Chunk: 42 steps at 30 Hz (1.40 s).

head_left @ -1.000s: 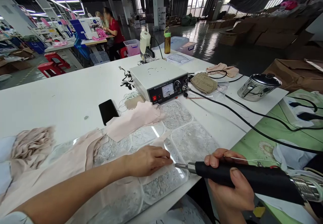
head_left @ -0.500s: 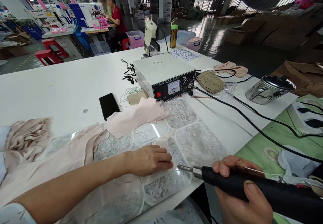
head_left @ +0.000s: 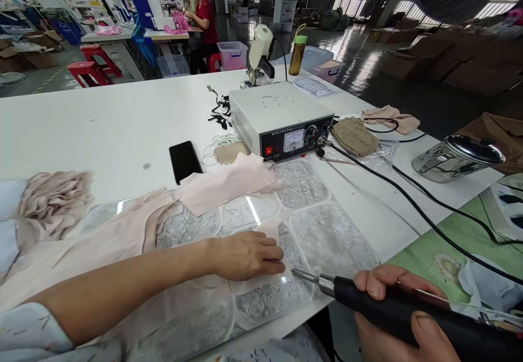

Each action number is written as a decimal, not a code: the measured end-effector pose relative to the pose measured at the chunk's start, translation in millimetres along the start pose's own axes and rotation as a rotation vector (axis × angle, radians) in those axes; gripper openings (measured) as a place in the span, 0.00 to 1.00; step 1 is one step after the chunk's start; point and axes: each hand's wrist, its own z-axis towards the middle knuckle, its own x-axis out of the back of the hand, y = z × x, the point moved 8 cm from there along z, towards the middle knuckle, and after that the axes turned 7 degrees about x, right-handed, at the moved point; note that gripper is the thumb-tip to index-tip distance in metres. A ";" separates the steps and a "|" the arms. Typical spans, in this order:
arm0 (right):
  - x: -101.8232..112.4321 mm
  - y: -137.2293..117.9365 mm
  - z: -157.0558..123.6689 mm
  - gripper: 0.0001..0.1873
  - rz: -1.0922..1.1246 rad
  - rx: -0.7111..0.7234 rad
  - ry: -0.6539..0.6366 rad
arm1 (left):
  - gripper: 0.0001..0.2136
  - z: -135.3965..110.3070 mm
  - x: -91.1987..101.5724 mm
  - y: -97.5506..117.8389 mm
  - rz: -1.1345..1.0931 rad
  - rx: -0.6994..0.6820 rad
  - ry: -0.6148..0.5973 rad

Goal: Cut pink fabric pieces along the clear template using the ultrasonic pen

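Curled fingers of my left hand press on a small pale pink fabric piece, pinning it to the clear, marbled mat. My right hand is wrapped round a black ultrasonic handpiece with a narrow metal tip. That tip points left, just beside the left fingers near the fabric's edge; whether it touches cannot be made out. Further back on the mat lies another pink fabric stack. Longer pink fabric layers spread under and beyond my left forearm.
A control box with a dial and red switch stands behind the mat. Its black cable crosses the right side. Nearby are a phone, brown patterns, a steel lidded cup and a bottle. A co-worker sits at a sewing machine.
The view has turned slightly left, so the table items appear further right. My left hand stays pressed on the fabric. The handpiece tip stays close to the left fingers, tilted slightly more.
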 end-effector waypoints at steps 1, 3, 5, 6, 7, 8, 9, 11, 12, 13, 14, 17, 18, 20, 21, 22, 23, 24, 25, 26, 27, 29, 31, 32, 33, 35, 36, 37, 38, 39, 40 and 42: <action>1.1 0.7 -0.4 0.10 -0.001 -0.008 -0.002 | 0.11 -0.2 0.5 0.1 -0.005 -0.002 0.014; 3.3 1.8 -1.2 0.10 -0.006 -0.023 -0.005 | 0.11 -0.6 1.8 -0.1 -0.015 -0.001 0.048; 4.9 1.6 -1.7 0.09 -0.015 -0.023 -0.007 | 0.11 -0.9 2.7 -0.4 -0.023 0.003 0.071; 5.1 1.1 -1.9 0.09 -0.018 -0.020 -0.009 | 0.10 -1.0 3.0 -0.4 -0.026 0.004 0.077; 4.9 0.7 -2.1 0.09 -0.020 -0.017 -0.014 | 0.10 -1.1 3.2 -0.3 -0.029 0.003 0.080; 4.3 0.2 -2.1 0.09 -0.022 -0.015 -0.019 | 0.10 -1.1 3.3 -0.2 -0.032 0.003 0.081; 3.5 -0.5 -2.0 0.09 -0.025 -0.012 -0.023 | 0.10 -1.1 3.5 -0.3 -0.036 0.003 0.082; 1.3 -1.2 -1.4 0.09 -0.029 -0.011 -0.032 | 0.09 -1.2 4.2 -1.0 -0.047 0.008 0.087; 0.3 -1.9 -0.9 0.09 -0.031 -0.006 -0.033 | 0.09 -1.2 4.6 -1.4 -0.052 0.011 0.089; -0.6 -2.5 -0.3 0.09 -0.031 0.001 -0.033 | 0.09 -1.2 5.0 -1.6 -0.055 0.012 0.091; -1.3 -3.0 0.3 0.09 -0.030 0.008 -0.034 | 0.09 -1.2 5.4 -1.6 -0.057 0.013 0.093; -2.2 -3.0 1.3 0.10 -0.021 0.018 -0.031 | 0.09 -1.1 6.2 -1.6 -0.050 0.015 0.089; -1.9 -2.1 1.3 0.10 -0.017 0.011 -0.027 | 0.09 -1.0 6.5 -1.7 -0.046 0.018 0.087; -1.6 -1.1 1.1 0.10 -0.009 0.004 -0.022 | 0.10 -1.0 6.2 -1.8 -0.036 0.023 0.076; -1.9 -1.4 1.0 0.10 -0.005 0.006 -0.024 | 0.10 -0.9 6.1 -1.7 -0.032 0.024 0.071; -2.8 -2.0 0.9 0.10 -0.003 0.012 -0.029 | 0.10 -0.9 6.0 -1.7 -0.027 0.025 0.069; -3.8 -2.6 0.8 0.10 -0.002 0.017 -0.035 | 0.10 -0.9 6.1 -1.6 -0.023 0.024 0.067; -4.7 -3.2 0.8 0.10 -0.003 0.020 -0.038 | 0.10 -0.9 6.4 -1.4 -0.022 0.023 0.069; -5.6 -3.4 0.9 0.10 -0.004 0.017 -0.041 | 0.10 -0.9 6.7 -1.2 -0.022 0.022 0.072; -6.0 -3.5 1.0 0.10 -0.005 0.013 -0.037 | 0.10 -1.0 7.1 -1.0 -0.022 0.022 0.073; -6.1 -3.5 1.3 0.10 -0.005 0.007 -0.033 | 0.11 -1.0 7.3 -0.8 -0.022 0.022 0.073; -5.3 -4.5 2.6 0.10 -0.006 0.013 -0.022 | 0.11 -1.1 7.6 -0.6 -0.017 0.025 0.070; -4.0 -6.1 4.3 0.10 -0.006 0.029 -0.020 | 0.11 -1.3 7.5 0.2 0.000 0.024 0.063; -3.1 -7.0 5.2 0.10 -0.005 0.039 -0.019 | 0.11 -1.5 7.2 0.7 0.012 0.021 0.057; -2.4 -7.7 6.0 0.10 -0.004 0.045 -0.023 | 0.11 -1.7 6.7 1.3 0.023 0.018 0.049; -2.1 -8.4 6.7 0.10 0.006 0.048 -0.035 | 0.11 -2.0 5.3 2.2 0.039 0.012 0.031; -2.6 -8.2 6.7 0.10 0.013 0.043 -0.044 | 0.12 -2.1 4.7 2.4 0.043 0.011 0.025; -3.5 -7.9 6.4 0.10 0.020 0.039 -0.055 | 0.12 -2.2 4.3 2.4 0.045 0.011 0.022; -4.8 -7.5 6.0 0.10 0.025 0.034 -0.067 | 0.12 -2.2 4.0 2.4 0.044 0.011 0.019; -6.2 -7.2 5.4 0.10 0.030 0.032 -0.077 | 0.12 -2.2 3.6 2.3 0.045 0.012 0.017; -7.6 -7.2 4.8 0.10 0.032 0.034 -0.085 | 0.12 -2.2 3.2 2.3 0.046 0.012 0.015; -10.0 -6.9 4.0 0.10 0.032 0.039 -0.091 | 0.11 -2.2 2.7 2.3 0.052 0.012 0.011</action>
